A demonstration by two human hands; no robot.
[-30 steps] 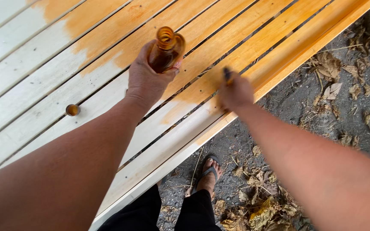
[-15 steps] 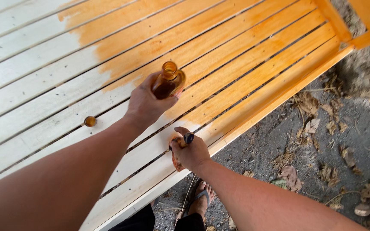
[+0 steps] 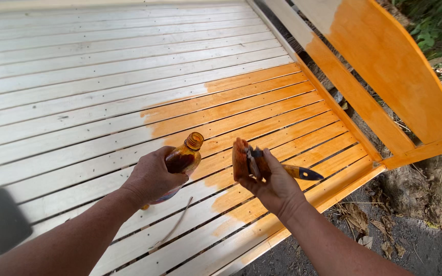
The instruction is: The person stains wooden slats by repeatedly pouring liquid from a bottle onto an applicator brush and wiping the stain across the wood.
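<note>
My left hand (image 3: 152,176) grips an open amber glass bottle (image 3: 182,157) of dark stain, tilted so its mouth points toward the right. My right hand (image 3: 272,181) holds a paintbrush (image 3: 262,166) with orange-stained bristles turned up next to the bottle mouth; its dark handle tip sticks out to the right. Both hands hover over a slatted wooden bed frame (image 3: 103,76). Its right part is stained orange, the left part is pale bare wood.
A partly stained headboard (image 3: 384,66) rises at the right. A dark flat object (image 3: 1,220) lies on the slats at lower left. A thin cord (image 3: 172,230) lies on the slats below my hands. Dirt ground with dry leaves (image 3: 374,240) shows beyond the frame edge.
My right hand lifted the brush off the slats and turned its bristles up beside the bottle. The view swung toward the headboard. The bottle cap is out of view.
</note>
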